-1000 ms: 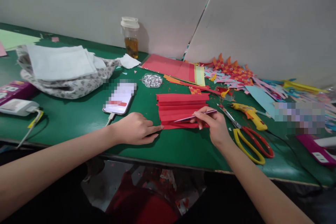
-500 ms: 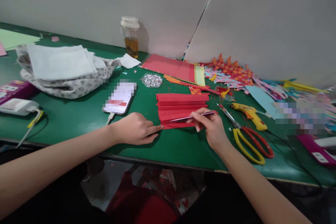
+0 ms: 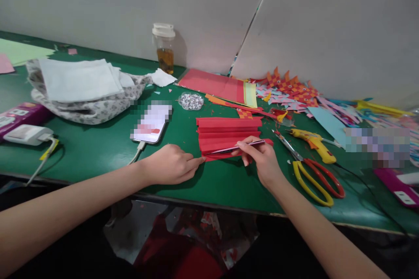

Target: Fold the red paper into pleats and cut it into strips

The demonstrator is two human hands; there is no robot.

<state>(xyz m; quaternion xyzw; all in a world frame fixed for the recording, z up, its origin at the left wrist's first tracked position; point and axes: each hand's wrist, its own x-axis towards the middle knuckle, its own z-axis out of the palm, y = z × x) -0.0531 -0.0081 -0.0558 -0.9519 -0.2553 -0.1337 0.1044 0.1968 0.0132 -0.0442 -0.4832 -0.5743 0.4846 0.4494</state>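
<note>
A sheet of red paper (image 3: 225, 128) with several crosswise pleats lies on the green table. My left hand (image 3: 170, 164) reaches in from the left, fingers closed together, fingertips on the near left corner of this paper. In my right hand (image 3: 258, 154) is a pair of slim tweezers (image 3: 225, 149), pinkish above and dark below, gripped between thumb and fingers. Their tips point left and lie along the lowest pleat, close to my left fingertips. Right of that hand rest scissors (image 3: 303, 161) with one yellow and one red handle.
A yellow glue gun (image 3: 312, 143) with a black cord lies beyond the scissors. Left are a phone (image 3: 153, 122) on a cable and a cloth bundle (image 3: 88, 109). A drink cup (image 3: 164, 48) stands by the wall. Behind the paper are a bead packet (image 3: 190, 101) and paper strips (image 3: 288, 85).
The left fingers have drawn closer together at the paper's corner. The tweezers have shifted slightly left along the pleat. The whole view has moved a little.
</note>
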